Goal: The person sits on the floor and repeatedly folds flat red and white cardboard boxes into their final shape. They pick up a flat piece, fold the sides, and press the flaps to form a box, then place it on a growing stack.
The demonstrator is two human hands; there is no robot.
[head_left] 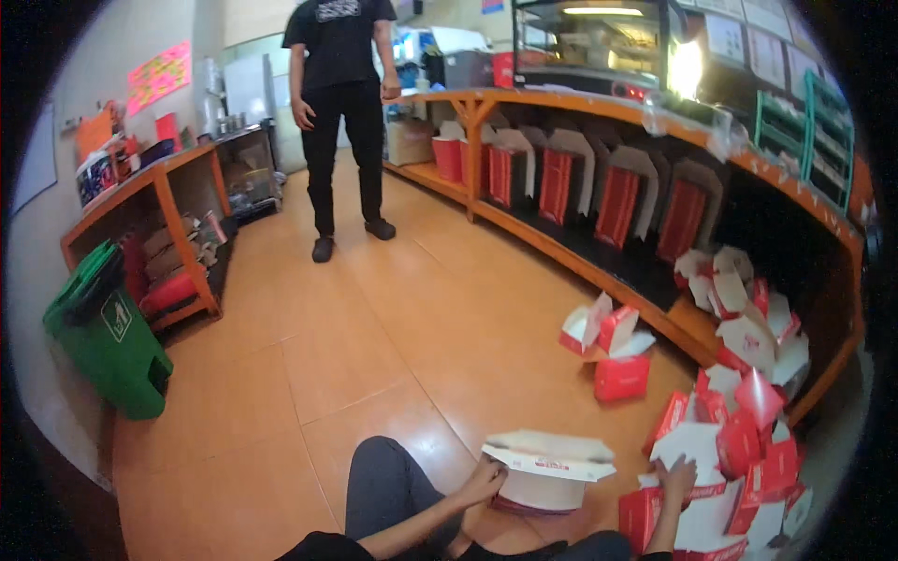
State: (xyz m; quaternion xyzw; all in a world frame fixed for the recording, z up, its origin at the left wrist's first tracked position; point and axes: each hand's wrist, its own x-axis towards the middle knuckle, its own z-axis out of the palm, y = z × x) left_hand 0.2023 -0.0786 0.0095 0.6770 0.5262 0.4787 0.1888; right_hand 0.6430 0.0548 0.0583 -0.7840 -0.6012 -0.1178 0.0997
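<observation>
On the floor in front of me stands a white and red paper food carton (547, 467), its wide flap raised at the top. My left hand (485, 479) is closed on the left edge of that carton. To the right, my right hand (675, 479) rests against a white flap within a heap of red and white folded cartons (739, 439). Its fingers look spread, and I see nothing gripped between them. My crossed legs partly hide the floor close to me.
A small group of cartons (613, 351) lies on the tiled floor (309, 365). Larger red boxes (617, 201) stand in a row on the low shelf of a wooden counter (580, 103). A person (341, 93) in black stands ahead. A green bin (108, 327) is at left.
</observation>
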